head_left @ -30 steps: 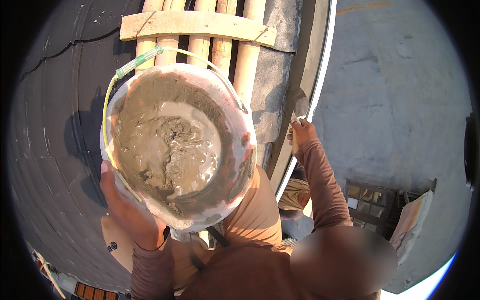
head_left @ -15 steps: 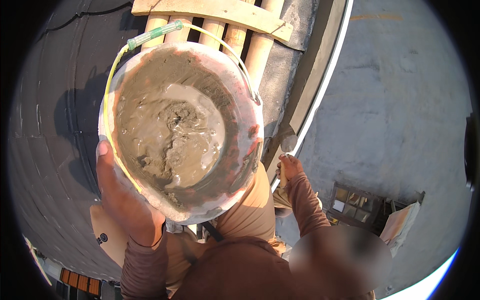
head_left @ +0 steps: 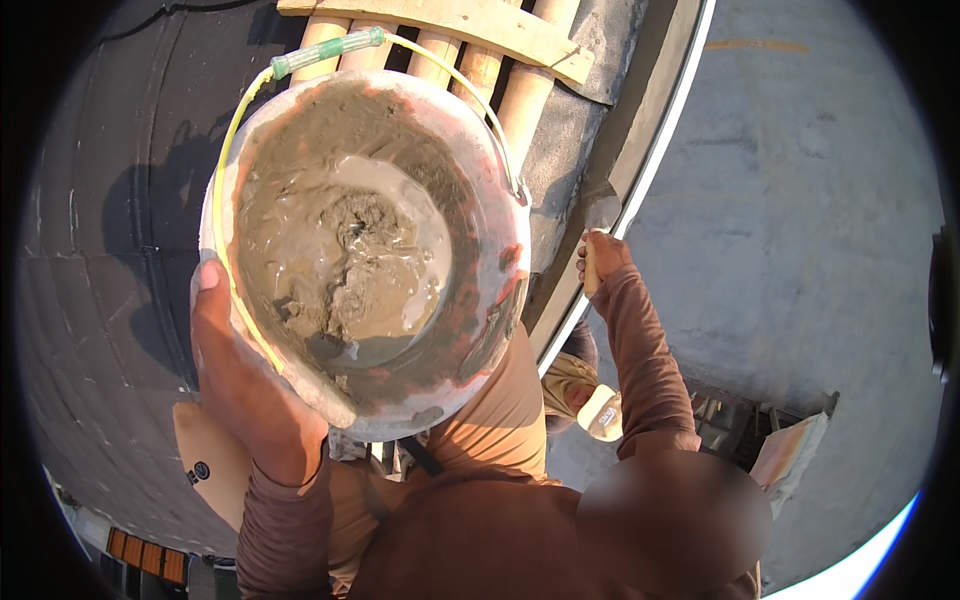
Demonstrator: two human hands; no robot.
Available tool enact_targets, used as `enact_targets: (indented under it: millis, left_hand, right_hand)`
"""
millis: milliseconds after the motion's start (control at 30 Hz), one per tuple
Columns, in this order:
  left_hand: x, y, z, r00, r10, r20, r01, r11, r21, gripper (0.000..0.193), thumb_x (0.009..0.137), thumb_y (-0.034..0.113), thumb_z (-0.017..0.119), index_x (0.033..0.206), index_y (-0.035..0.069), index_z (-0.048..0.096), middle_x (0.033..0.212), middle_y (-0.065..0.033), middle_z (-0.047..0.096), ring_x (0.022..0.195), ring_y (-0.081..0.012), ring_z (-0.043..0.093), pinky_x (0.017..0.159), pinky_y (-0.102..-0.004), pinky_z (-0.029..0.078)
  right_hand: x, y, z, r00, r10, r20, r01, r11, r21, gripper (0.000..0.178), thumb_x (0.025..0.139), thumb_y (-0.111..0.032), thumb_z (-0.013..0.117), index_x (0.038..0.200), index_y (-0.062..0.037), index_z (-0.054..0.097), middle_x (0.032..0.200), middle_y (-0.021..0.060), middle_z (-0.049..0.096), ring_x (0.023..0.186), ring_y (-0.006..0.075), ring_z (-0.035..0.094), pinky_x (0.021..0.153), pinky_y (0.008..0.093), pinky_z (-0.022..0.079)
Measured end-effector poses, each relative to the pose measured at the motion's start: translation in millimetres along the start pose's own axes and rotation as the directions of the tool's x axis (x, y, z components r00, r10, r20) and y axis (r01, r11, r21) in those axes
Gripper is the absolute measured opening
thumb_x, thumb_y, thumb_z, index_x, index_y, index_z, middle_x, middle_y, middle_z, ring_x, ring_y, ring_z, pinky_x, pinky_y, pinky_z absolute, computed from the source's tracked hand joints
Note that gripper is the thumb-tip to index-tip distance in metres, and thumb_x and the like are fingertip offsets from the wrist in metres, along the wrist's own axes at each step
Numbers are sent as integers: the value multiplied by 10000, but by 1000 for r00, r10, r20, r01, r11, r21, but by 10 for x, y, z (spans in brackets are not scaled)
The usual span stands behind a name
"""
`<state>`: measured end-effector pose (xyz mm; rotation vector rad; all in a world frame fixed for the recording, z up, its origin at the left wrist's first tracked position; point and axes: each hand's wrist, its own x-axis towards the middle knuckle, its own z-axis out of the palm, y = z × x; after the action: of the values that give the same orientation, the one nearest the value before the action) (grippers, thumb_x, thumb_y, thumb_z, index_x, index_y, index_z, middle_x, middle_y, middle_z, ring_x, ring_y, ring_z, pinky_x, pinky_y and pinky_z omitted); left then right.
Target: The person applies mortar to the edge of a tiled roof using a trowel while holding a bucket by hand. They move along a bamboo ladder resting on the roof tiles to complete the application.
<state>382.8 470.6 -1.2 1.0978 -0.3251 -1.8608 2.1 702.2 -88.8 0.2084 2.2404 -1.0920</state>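
Note:
A whitish, mortar-smeared bucket point(head_left: 478, 385) leans toward me in front of my body, with wet grey-brown mortar point(head_left: 350, 250) inside. Its yellow wire handle with a green-and-clear grip point(head_left: 328, 53) lies over the far left rim. My left hand point(head_left: 245, 385) is closed on the bucket's near left side, thumb along the rim and the other fingers hidden beneath. Out to the right, my right hand point(head_left: 606, 258) grips the wooden handle of a small trowel point(head_left: 602, 212). The trowel's blade is over the grey mortar ledge point(head_left: 600, 165), beside its white edge; I cannot tell whether it touches.
Bamboo poles point(head_left: 528, 105) under a wooden crosspiece point(head_left: 460, 28) lie beyond the bucket. Dark roofing point(head_left: 90, 300) slopes away left. A grey wall point(head_left: 780, 220) stands beyond the ledge on the right. Below my right forearm shows a cream piece with dark print point(head_left: 600, 413).
My right hand and the trowel have moved farther away along the ledge, with the arm stretching out. My left hand stays on the bucket, which has shifted slightly in view.

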Motion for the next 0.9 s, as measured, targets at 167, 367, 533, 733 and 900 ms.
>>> enact_targets:
  millis: [167,367,533,733,900]
  left_hand:
    - [-4,-24,-10,998,1,-68,4,997,74,488,982,349,580,1297,-24,553,1283,-123,570,1163,-203,565,1003,-360,458]
    - [15,-14,-66,996,48,-72,-37,987,156,545,985,401,558,1358,5,519,1292,-97,567,1161,-199,568,975,-345,464]
    - [17,-54,-39,997,32,-70,-19,983,182,564,990,420,546,1366,1,514,1295,-99,565,1171,-200,559,992,-338,450]
    - [7,-34,-14,994,87,-66,-69,971,230,549,995,401,550,1358,-10,522,1296,-105,567,1167,-199,563,996,-336,450]
    - [18,-46,-102,993,107,-45,-93,965,245,539,998,390,547,1358,-11,522,1307,-111,565,1177,-198,561,1003,-337,450]
  right_hand:
    - [-610,1202,-142,973,227,32,-227,974,-22,317,972,-325,573,1078,-26,591,749,87,601,549,203,595,472,350,495]
    - [-560,286,-134,997,-9,78,18,993,-119,335,974,-318,518,1086,-11,589,781,90,601,527,193,579,461,339,475]
    - [-13,-848,-37,995,-102,-12,100,990,-96,318,975,-318,506,1067,-24,586,801,68,581,575,171,572,466,305,459]
    - [-145,-70,-105,992,129,10,-127,986,-105,314,989,-329,515,1047,-30,588,765,68,580,539,169,547,465,315,469]
    - [-654,1121,-214,962,268,49,-257,953,-159,311,938,-295,564,1061,-10,587,761,100,600,545,224,578,460,378,475]
